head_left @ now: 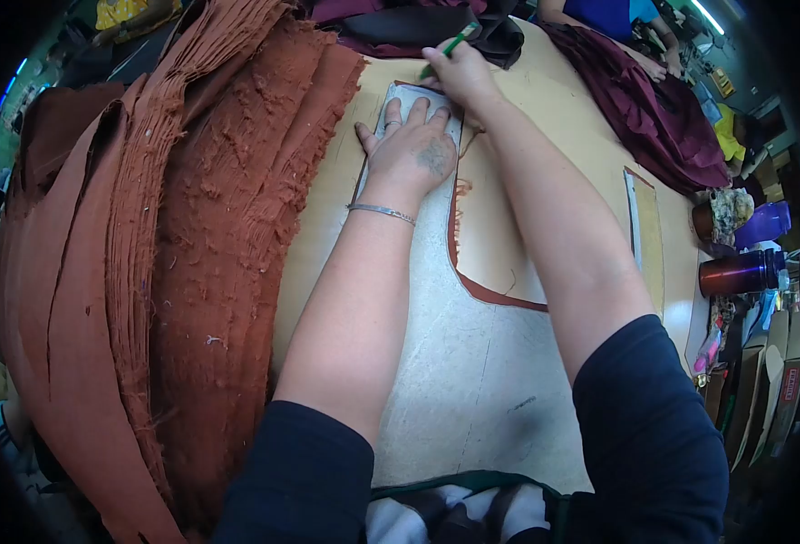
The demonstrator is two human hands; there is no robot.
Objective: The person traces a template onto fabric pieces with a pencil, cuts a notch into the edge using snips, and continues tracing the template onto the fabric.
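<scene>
My left hand (411, 150) lies flat with its fingers spread on the narrow upper end of a pale grey pattern piece (454, 381). Rust-brown fabric (490, 295) shows along the pattern's edges, underneath it. At the top end of the pattern, my right hand (459, 74) is closed around a green pencil (459, 41); the pencil's lower end is hidden by the fingers. The wide part of the pattern reaches down to my body.
Thick stacks of rust-brown fabric (227, 208) stand at the left. Maroon fabric (644, 109) lies at the upper right, near another person's arm. A dark tumbler (740, 272) and cardboard boxes (771, 390) are at the right. A narrow strip piece (646, 227) rests on the table (509, 218).
</scene>
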